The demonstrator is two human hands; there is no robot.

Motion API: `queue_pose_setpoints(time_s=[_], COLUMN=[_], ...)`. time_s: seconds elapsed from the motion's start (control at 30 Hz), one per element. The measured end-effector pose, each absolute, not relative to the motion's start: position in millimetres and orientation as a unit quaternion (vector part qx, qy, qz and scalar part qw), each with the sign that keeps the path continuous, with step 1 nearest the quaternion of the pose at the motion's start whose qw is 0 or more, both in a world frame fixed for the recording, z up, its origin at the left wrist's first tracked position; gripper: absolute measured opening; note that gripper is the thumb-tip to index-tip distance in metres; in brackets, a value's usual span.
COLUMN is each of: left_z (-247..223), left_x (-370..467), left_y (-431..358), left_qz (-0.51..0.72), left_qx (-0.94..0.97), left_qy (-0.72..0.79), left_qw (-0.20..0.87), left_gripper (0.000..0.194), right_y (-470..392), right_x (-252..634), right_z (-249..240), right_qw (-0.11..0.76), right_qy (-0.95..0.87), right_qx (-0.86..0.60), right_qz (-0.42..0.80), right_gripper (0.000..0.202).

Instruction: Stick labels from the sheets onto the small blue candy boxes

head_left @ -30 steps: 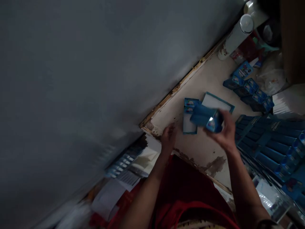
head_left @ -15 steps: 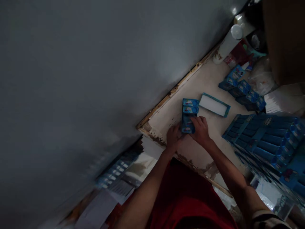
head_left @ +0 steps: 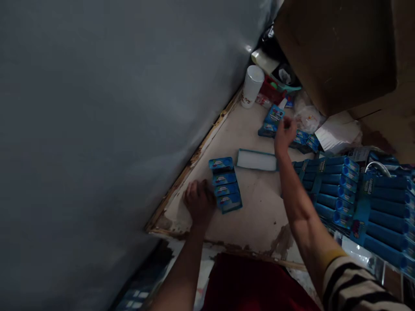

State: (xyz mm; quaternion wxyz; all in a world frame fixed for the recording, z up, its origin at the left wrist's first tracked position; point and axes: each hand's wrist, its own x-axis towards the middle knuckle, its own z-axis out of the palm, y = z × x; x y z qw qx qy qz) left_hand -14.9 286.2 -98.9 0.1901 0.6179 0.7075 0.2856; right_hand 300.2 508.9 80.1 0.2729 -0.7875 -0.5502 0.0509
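Several small blue printed cartons (head_left: 226,178) stand in a row in a blue tray, with a gap between the farthest one and the others. My left hand (head_left: 200,202) lies along the tray's left side, fingers loosely bent and apart, their tips in shadow; whether they touch the tray is hard to see. Farther right, my right hand (head_left: 285,133) is over a group of similar blue cartons (head_left: 303,139), its fingers half curled with nothing visible in them. An open shallow box, white inside with blue edges (head_left: 257,160), lies between the hands.
Stacked blue packs (head_left: 337,185) fill the right side. At the back stand a white cylindrical container (head_left: 252,86), a clear plastic bag (head_left: 308,116) and a large brown cardboard box (head_left: 337,52). A grey wall (head_left: 97,129) borders the worn table (head_left: 256,216) on the left.
My right hand has left the cartons in the tray and moved away to the group at the back right. My left hand remains beside the tray. The camera view has turned.
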Motion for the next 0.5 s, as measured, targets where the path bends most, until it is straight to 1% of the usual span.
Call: queue_pose_setpoints(time_s=[0.03,0.1,0.13,0.2,0.27,0.37,0.5], left_z=[-100,-102,-103,-103,-102,-98,-90], left_x=[-11,-8,-8,-11,-13,-12,-9], left_y=[287,286,285,282,281,282,285], left_qz=[0.276,0.266,0.263,0.254,0.248,0.246,0.253], left_qx=[0.622,0.618,0.613,0.602,0.6,0.598,0.577], left_qy=[0.708,0.714,0.72,0.732,0.736,0.734,0.742], left_qw=[0.189,0.191,0.193,0.192,0.193,0.208,0.23], left_gripper=[0.048,0.047,0.046,0.045,0.045,0.045,0.045], right_y=[543,598,618,642,647,637,620], right_x=[321,360,376,398,408,409,407], right_z=[73,57,50,38,31,30,51], right_qw=[0.269,0.216,0.179,0.103,0.057,0.044,0.004], right_qy=[-0.518,-0.497,-0.498,-0.524,-0.55,-0.582,-0.628], right_qx=[-0.812,-0.839,-0.846,-0.837,-0.816,-0.787,-0.746], right_qz=[0.032,0.041,0.061,0.118,0.167,0.197,0.221], right_gripper=[0.042,0.036,0.039,0.053,0.059,0.053,0.056])
